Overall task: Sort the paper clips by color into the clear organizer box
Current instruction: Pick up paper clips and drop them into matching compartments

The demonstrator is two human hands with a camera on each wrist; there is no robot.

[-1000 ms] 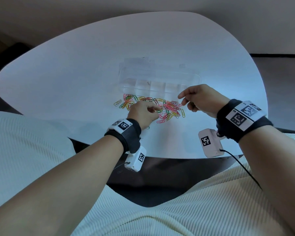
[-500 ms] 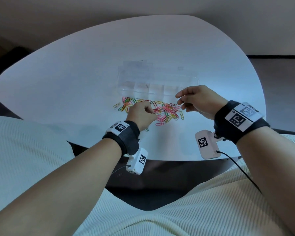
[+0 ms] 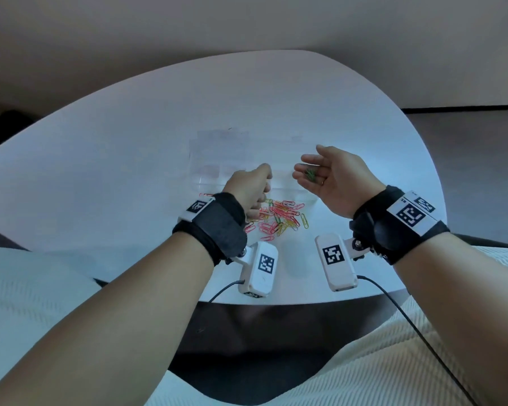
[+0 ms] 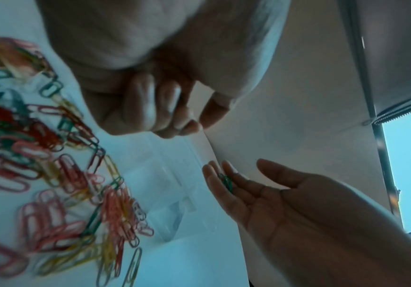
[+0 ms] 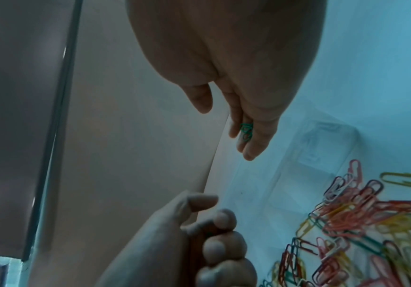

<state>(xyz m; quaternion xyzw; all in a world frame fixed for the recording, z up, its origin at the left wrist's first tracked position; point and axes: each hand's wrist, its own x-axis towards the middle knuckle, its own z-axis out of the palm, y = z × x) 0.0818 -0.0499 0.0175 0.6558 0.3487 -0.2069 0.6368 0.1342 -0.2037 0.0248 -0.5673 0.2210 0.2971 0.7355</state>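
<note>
A pile of mixed paper clips (image 3: 279,218), red, pink, yellow and green, lies on the white table just in front of the clear organizer box (image 3: 211,168). My left hand (image 3: 261,186) hovers over the pile's far edge with its fingers curled. In the right wrist view a dark green sliver shows between those fingers (image 5: 214,219), seemingly a green clip. My right hand (image 3: 320,174) is held palm up over the box's right end, fingers straight. A few green paper clips (image 3: 311,174) lie loose on its fingers (image 4: 224,186).
The white table (image 3: 129,171) has a rounded rim, and its near edge runs just under my wrists. Wrist cameras with cables hang below both wrists. A single yellow clip (image 3: 304,221) lies at the pile's right edge. My lap in cream ribbed cloth fills the foreground.
My right hand has turned palm up and opened, showing green clips on its fingers. My left hand has lifted off the pile and moved up towards the box and the right hand.
</note>
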